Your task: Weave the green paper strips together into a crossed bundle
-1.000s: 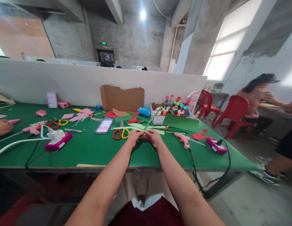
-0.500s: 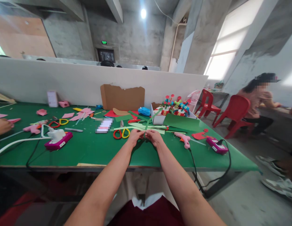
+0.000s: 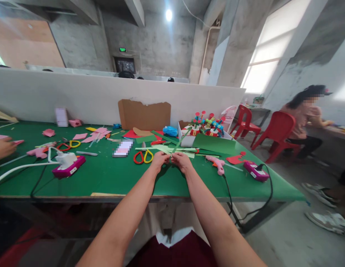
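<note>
Close together over the green table, my left hand (image 3: 161,160) and my right hand (image 3: 179,161) pinch green paper strips (image 3: 180,142). One strip slants up and to the right from between my fingers; a paler strip leans off to the left. Where the strips meet is partly covered by my fingertips. More pale green strips (image 3: 186,150) lie just beyond my hands. Left of my left hand rest scissors (image 3: 143,155) with one red and one yellow handle. A pink glue gun (image 3: 216,163) lies to the right of my right hand.
A white box (image 3: 189,141) of colourful spring figures stands behind, near green card (image 3: 214,144). Purple power blocks (image 3: 69,167) sit left and right with cables. A phone (image 3: 122,148) lies left of centre. Another person's hand (image 3: 5,147) is at the far left.
Both my hands stay nearly in place, still pinching the strips. The upright strip tilts more to the right, and the paler one swings up slightly on the left.
</note>
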Tool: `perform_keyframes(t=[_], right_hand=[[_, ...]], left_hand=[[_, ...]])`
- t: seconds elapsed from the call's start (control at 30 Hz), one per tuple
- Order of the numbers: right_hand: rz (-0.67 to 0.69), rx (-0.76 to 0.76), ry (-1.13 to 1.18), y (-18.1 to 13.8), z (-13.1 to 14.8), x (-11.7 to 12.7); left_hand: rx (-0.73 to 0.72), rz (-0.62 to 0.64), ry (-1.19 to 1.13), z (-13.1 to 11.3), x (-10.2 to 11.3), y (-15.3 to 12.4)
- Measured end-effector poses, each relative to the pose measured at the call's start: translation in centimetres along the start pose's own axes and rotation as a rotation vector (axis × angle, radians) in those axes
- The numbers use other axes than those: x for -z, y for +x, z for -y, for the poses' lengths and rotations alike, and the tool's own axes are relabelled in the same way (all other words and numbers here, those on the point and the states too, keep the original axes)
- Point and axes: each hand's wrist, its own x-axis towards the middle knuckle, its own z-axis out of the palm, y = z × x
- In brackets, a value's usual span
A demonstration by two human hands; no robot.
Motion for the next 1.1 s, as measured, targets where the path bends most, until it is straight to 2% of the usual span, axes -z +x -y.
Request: perform_keyframes(t=[0.1,0.3,0.4,0.63,0.73,0.9,1.1], right_hand=[[-0.001,-0.016,0.007,-0.1,0.0,0.0],[-0.016,0.006,0.058,-0.5,0.3,-0.6],[-0.011,-0.055,0.096,-0.6,0.6,-0.8],[-0.004,-0.139,0.127,-0.3,0.4,-0.3],[0.019,-0.128,0.139,0.1,0.1,0.1],[0.064,-0.077,0.117,0.7,-0.5,0.5],[0.018,-0.025,0.06,0.7,-0.7,0.3]], left_hand=[[0.015,-0.016,-0.024,-0.1,-0.1,-0.1],[-0.061,0.006,-0.019,0.3,0.0,0.0],[-0.047,-0.023,-0.038,0.4,0.1,0.2],[-0.034,0.071,-0.024,0.2,0.2,0.1],[-0.072,0.09,0.025,0.3,0.2,0.1],[-0.124,0.038,0.115,0.3,0.5,0.3],[-0.148,0.007,0.201,0.7,0.7,0.7]])
